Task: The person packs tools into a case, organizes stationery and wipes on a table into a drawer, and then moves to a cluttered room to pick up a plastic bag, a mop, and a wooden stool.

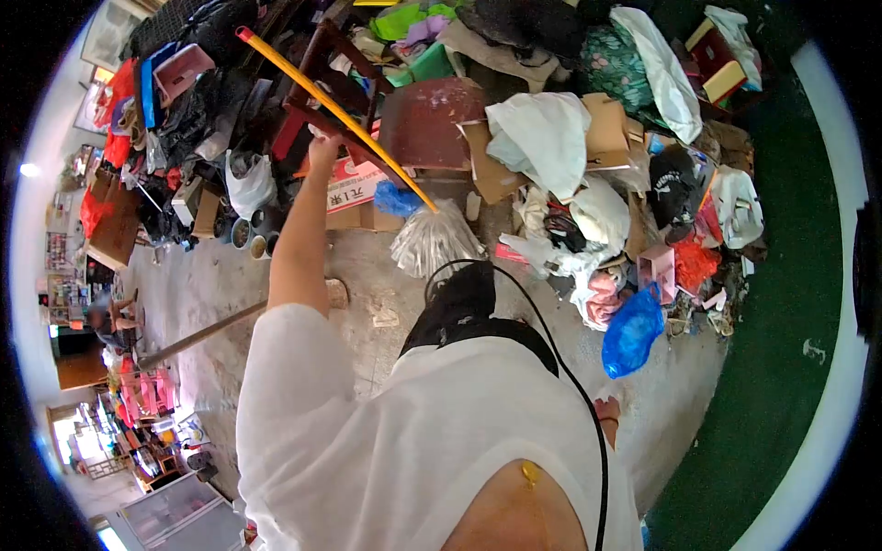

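My left hand (322, 147) reaches forward with its fingers closed around the wooden frame of a dark red chair (430, 119). The chair's scuffed seat faces up, and its frame stands just beside the hand. Across the chair slants a mop (340, 112) with a yellow handle and pale strands; its head rests on the floor before me. The handle passes close above my left hand. My right hand (606, 410) hangs low at my side, with a band at the wrist. Its fingers are partly seen and look apart, with nothing visible in them.
Cardboard, white cloths and bags form a heap at the right, with a blue plastic bag (634, 332) at its edge. Black bags and small pots (242, 233) crowd the left. A long pole (202, 334) slants at left. Another person (112, 321) is far left. A black cable (560, 354) crosses my body.
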{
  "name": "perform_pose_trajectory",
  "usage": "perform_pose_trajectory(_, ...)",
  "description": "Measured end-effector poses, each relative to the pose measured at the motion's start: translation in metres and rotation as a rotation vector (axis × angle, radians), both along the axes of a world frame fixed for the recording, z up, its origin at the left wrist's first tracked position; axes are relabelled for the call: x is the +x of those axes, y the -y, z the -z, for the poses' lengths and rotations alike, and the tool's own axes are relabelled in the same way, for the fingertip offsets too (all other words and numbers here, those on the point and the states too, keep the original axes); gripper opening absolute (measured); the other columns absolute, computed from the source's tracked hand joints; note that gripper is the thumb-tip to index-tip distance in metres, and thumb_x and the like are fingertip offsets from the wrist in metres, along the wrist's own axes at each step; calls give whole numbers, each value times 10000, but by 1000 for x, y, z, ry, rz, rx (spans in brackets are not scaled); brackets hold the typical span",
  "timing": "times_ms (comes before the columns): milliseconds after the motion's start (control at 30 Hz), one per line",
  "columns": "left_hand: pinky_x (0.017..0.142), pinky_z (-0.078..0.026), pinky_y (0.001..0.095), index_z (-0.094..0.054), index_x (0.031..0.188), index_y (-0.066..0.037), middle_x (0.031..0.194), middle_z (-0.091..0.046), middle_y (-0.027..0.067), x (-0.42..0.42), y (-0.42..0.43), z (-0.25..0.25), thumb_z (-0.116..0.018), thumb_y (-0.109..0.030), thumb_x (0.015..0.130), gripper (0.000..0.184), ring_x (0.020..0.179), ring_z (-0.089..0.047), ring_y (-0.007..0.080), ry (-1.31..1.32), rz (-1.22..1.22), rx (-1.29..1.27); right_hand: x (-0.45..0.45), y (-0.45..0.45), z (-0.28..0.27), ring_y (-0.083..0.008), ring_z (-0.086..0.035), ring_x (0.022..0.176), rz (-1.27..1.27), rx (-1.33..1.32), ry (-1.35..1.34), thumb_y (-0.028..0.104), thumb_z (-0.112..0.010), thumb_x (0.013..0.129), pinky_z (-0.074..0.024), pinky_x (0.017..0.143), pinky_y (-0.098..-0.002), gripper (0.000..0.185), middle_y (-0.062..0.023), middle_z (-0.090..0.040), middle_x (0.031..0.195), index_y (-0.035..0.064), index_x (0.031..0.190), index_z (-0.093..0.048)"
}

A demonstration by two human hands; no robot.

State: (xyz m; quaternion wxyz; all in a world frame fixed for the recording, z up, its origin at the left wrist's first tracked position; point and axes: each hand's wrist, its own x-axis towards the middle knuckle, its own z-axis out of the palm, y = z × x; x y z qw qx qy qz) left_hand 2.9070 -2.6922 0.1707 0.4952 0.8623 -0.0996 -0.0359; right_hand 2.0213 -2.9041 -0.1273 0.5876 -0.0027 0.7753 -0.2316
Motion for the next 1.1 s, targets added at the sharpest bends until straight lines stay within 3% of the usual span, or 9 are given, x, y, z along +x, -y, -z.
perform_pose_trajectory(67,687,-456,327,-515,1013,48,899,-604,123,70,1,-21,-666,-201,668,452,809,-572,217,-142,-59,7,17,-23,-11,-246,-502,553,-7,-2,2,340,-496,816,-433,486,-365,210,-97,-522,653,130,824,-507)
perform_pose_trajectory(133,744,-458,329,-477,1032,74,974,-587,167,150,1,-9,-690,-218,671,511,891,-580,245,230,30,-223,34,-50,-20,-243,-507,528,-10,2,-24,316,-492,824,-443,483,-358,192,-103,-539,645,126,806,-503)
perform_pose_trajectory(267,836,-438,347,-303,1219,121,1111,-517,241,220,14,-48,-770,-283,582,887,1022,-533,305,223,-459,183,67,-106,-26,-237,-517,478,-15,9,-40,269,-483,838,-463,477,-344,167,-116,-573,629,116,771,-495)
perform_pose_trajectory(333,841,-438,346,-189,1289,117,1152,-487,250,244,12,-56,-770,-278,588,993,1046,-517,318,68,-320,-163,68,-136,-31,-237,-563,541,-83,-44,166,283,-515,831,-498,524,-355,180,-127,-600,680,111,780,-505)
perform_pose_trajectory(467,675,-476,351,-427,1100,87,939,-567,158,311,15,-23,-756,-254,653,651,782,-577,256,20,-150,-489,116,-152,-56,-232,-562,538,-221,-124,81,260,-516,829,-491,502,-339,176,-123,-598,686,89,788,-517)
perform_pose_trajectory(533,450,-433,313,-502,921,-1,672,-518,62,272,27,-55,-724,-172,716,347,549,-519,171,-39,-355,-470,127,-153,-61,-230,-562,536,-293,-177,45,248,-517,828,-487,490,-331,174,-121,-597,689,78,792,-523)
perform_pose_trajectory(800,407,-419,292,-507,626,-17,487,-499,79,183,-7,-55,-642,-87,683,163,408,-501,184,-115,-2,-724,163,-107,-54,-216,-563,542,-550,-353,5,205,-519,824,-475,455,-301,170,-111,-593,705,37,813,-542)
perform_pose_trajectory(1067,514,-436,346,-542,788,-18,547,-463,69,177,-202,-225,-538,-128,799,111,474,-466,207,95,110,-739,225,-33,-33,-171,-576,585,-867,-134,247,220,-510,842,-467,489,-266,139,-72,-601,724,83,823,-523)
perform_pose_trajectory(1100,358,-423,319,-495,740,-38,450,-396,26,121,-188,-270,-534,-246,801,220,335,-409,190,248,-168,-760,230,-30,-19,-170,-578,590,-837,-82,214,221,-510,842,-468,492,-261,143,-72,-603,726,80,823,-523)
